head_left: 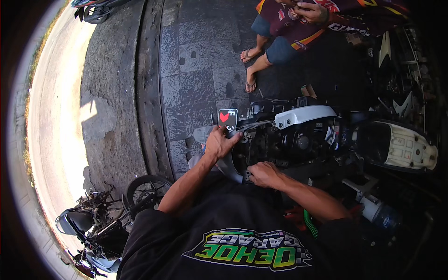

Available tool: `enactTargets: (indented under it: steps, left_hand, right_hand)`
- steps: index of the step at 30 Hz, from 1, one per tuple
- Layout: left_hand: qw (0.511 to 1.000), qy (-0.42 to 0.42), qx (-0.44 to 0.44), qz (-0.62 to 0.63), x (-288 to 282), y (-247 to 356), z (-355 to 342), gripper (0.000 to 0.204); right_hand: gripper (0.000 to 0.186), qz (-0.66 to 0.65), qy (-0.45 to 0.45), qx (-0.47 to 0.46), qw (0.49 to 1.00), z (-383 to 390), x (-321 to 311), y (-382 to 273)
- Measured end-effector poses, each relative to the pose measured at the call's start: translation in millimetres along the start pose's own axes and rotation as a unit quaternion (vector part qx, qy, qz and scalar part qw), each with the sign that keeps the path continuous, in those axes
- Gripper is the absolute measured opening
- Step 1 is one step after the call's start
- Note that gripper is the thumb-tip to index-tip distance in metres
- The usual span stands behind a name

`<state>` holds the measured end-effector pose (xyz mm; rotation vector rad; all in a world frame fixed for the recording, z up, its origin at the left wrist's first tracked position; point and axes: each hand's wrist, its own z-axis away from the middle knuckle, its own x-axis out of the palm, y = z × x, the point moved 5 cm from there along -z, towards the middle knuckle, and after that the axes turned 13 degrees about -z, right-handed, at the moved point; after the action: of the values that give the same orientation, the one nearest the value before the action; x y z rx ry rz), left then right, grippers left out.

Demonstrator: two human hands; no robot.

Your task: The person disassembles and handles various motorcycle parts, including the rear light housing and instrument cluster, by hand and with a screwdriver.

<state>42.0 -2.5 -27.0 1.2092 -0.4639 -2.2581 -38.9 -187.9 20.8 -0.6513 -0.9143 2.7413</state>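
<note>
- Right hand (263, 175): fingers curled inward at the bare front of the motorbike (303, 140); what they pinch, if anything, is hidden, so I cannot tell.
- Left hand (220, 143): thumb and fingers set apart at the upper end of the grey panel (227, 165); I cannot tell how tightly they press.
- The step looks like seating or freeing that panel. To do it well, I'd steady its upper end with the left hand and work the lower end with the right — small, even pressure from the 2 hands, no twisting, since a thin shell might crack.
- The panel lies between the 2 hands, curving from beneath the left one toward the wearer, its lower end just left of the right hand. That curve is its long axis.
- Just beyond the left fingers: a dark card (227, 117) with a red mark.
- The motorbike's long axis runs left to right — nose apparently leftward, by the hands.
- Beyond the right hand, rightward: a white cover (305, 115), then, farther, a pale tray (410, 147).
- Farthest, well beyond both hands: a person in sandals (282, 46).
</note>
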Motion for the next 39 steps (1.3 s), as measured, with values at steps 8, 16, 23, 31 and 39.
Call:
enactTargets:
  steps: [8, 16, 23, 31, 39]
  left_hand:
    - [0.999, 0.032, 0.015, -0.003, -9.5, 8.1, 0.4, 0.073]
    - [0.998, 0.047, 0.037, -0.001, -12.6, 11.0, -2.5, 0.070]
    - [0.998, 0.056, 0.038, -0.002, -10.2, 11.4, -2.7, 0.071]
    - [0.999, 0.040, 0.026, -0.006, -7.9, 9.4, -4.8, 0.071]
    - [0.999, 0.030, 0.028, 0.002, -8.9, 8.5, -4.5, 0.067]
  right_hand:
    - [0.028, -0.131, -0.024, -0.007, 0.991, -8.2, 1.7, 18.0]
    - [0.030, -0.223, -0.019, -0.025, 0.974, -24.3, 13.5, 35.9]
    - [0.031, -0.161, -0.038, -0.038, 0.985, -27.2, 17.5, 33.0]
    - [0.025, -0.080, 0.017, -0.042, 0.996, -19.2, 17.9, 21.9]
    - [0.021, -0.075, 0.135, -0.075, 0.985, -1.0, 25.2, 15.4]
